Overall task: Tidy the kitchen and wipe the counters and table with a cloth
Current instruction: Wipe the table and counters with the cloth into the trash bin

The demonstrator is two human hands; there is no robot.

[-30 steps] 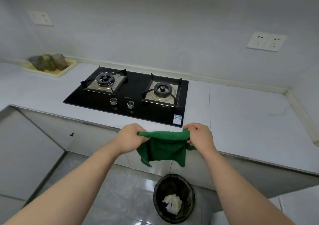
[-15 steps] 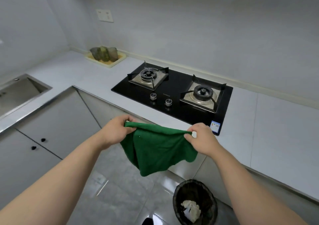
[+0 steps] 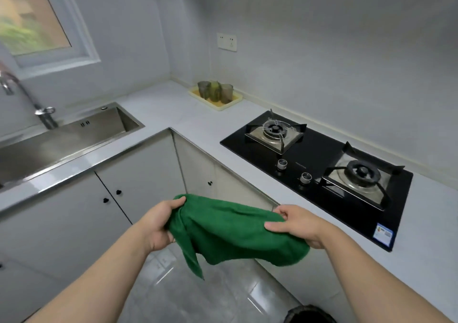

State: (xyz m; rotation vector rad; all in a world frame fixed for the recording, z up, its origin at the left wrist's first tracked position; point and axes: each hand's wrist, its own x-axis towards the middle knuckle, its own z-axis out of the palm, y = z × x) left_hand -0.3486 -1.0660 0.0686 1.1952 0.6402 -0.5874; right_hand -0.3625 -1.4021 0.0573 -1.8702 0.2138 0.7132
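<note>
Holding the green cloth [image 3: 235, 231] up in the air, the left hand [image 3: 161, 223] and the right hand [image 3: 295, 223] each grip one end of it with curled fingers. The cloth hangs near, in front of the cupboards, not touching the counter [image 3: 158, 109]. A moment ago the stove [image 3: 319, 164] was straight ahead; now it sits to the right and the sink [image 3: 128, 122] shows on the left (the bin [image 3: 309, 314] is almost out of sight). I think wiping has not started yet.
</note>
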